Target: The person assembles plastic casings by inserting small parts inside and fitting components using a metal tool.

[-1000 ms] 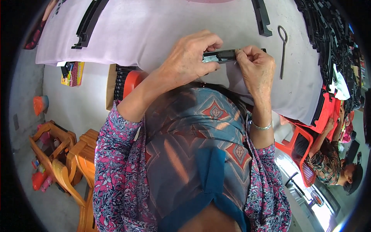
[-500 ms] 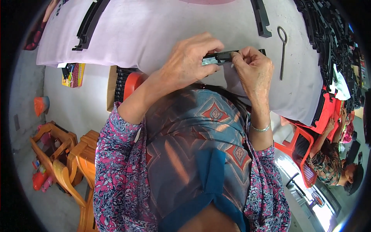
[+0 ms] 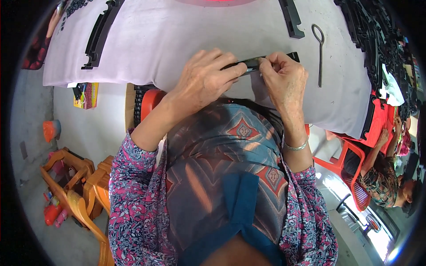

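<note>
A long black plastic strip (image 3: pixel 293 56) is held between my two hands above the cloth, near the table's front edge. My left hand (image 3: pixel 206 73) grips its left part, thumb below and fingers over the top. Thumb and bent fingers of my right hand (image 3: pixel 284 77) pinch at the strip's middle, and its right end sticks out past the knuckles. Whatever small piece may sit between those fingertips is hidden. To the right of my right hand lies a metal rod with a looped end (image 3: pixel 319 53).
Notched black plastic bars lie at the far left (image 3: pixel 101 35) and far right (image 3: pixel 291 18) of the pale cloth (image 3: pixel 177 26). A pile of black parts (image 3: pixel 375 40) fills the right side. Another person (image 3: pixel 381 177) sits at the right by a red chair (image 3: pixel 333 164); another's hand shows far left.
My left hand has turned over the strip, covering the pale glossy patch seen before. My right hand keeps its pinch, shifted slightly. The whole view has moved a little.
</note>
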Available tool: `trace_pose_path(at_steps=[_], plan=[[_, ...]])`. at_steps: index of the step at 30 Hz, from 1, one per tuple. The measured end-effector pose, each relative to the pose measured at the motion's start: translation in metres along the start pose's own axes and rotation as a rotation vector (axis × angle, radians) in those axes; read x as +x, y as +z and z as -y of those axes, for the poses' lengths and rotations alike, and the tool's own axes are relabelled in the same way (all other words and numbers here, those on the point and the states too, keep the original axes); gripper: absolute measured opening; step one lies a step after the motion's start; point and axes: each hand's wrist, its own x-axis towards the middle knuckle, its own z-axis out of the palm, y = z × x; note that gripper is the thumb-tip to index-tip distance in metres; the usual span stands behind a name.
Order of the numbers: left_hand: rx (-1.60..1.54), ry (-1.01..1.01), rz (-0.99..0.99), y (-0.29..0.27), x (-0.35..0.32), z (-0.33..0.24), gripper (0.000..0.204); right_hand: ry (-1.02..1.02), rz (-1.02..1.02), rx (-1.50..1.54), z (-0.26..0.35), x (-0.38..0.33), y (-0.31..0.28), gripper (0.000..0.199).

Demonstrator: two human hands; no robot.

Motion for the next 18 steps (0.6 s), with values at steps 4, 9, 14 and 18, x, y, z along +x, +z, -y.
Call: trace_pose_path(at_steps=[4, 9, 14, 18], plan=[[0.025, -0.013, 0.015, 0.000, -0.002, -0.001, 0.026, -0.016, -0.029, 0.001, 0.000, -0.003, -0.001, 0.022], [0.035, -0.019, -0.006, 0.006, -0.004, 0.000, 0.027, -0.046, 0.088, 0.060, -0.005, -0.007, -0.008, 0.024], [0.020, -0.011, -0.038, 0.010, -0.004, 0.000, 0.026, -0.082, 0.150, 0.069, -0.012, -0.011, -0.008, 0.030], [0.004, -0.017, -0.060, 0.011, -0.004, 0.000, 0.025, -0.031, 0.088, 0.306, -0.021, -0.011, 0.000, 0.030]])
